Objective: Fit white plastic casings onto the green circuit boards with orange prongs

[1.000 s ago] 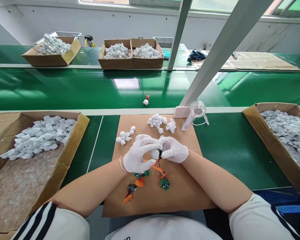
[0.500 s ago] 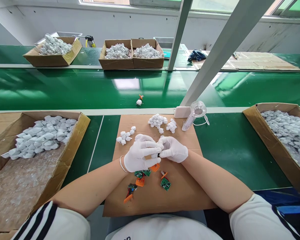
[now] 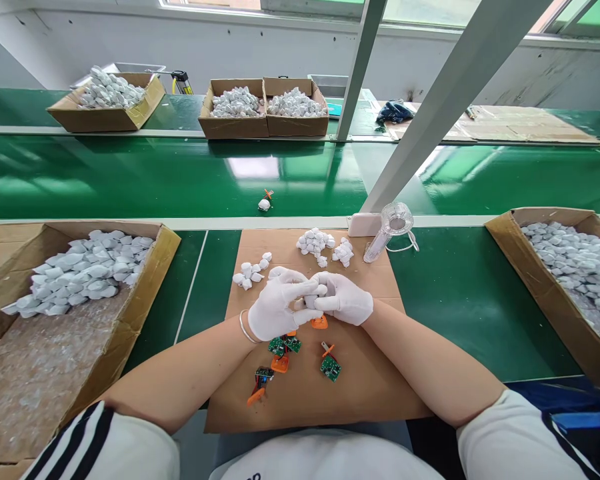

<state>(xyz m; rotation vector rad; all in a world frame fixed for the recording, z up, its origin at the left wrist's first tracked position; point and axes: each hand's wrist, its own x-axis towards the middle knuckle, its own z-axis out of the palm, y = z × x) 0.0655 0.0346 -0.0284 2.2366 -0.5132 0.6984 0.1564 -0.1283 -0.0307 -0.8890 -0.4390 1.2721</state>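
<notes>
In the head view, my gloved left hand (image 3: 284, 303) and gloved right hand (image 3: 346, 298) meet over the cardboard sheet, fingers closed round a small white-wrapped circuit board (image 3: 311, 301). Fingers cover most of it. An orange plug piece (image 3: 319, 323) shows just beneath the hands and seems attached to it. Nearer me lie bare green circuit boards with orange pieces: one board (image 3: 331, 367) at the right, a cluster (image 3: 285, 345) at the left and a tilted one (image 3: 263, 377) below that. White wrapped lumps (image 3: 249, 275) sit left of my hands, with more white lumps (image 3: 314, 243) beyond them.
Open cartons of white packets stand at left (image 3: 167, 260) and right (image 3: 510, 233). A clear handheld fan (image 3: 387, 230) leans near a slanted grey post (image 3: 430, 107). One white packet with an orange end (image 3: 265, 204) rides the green belt (image 3: 155, 180). More boxes (image 3: 237, 127) stand behind.
My fingers have shifted round the held piece, and the orange part below them has moved slightly right and up. On the green belt, the white packet has moved left.
</notes>
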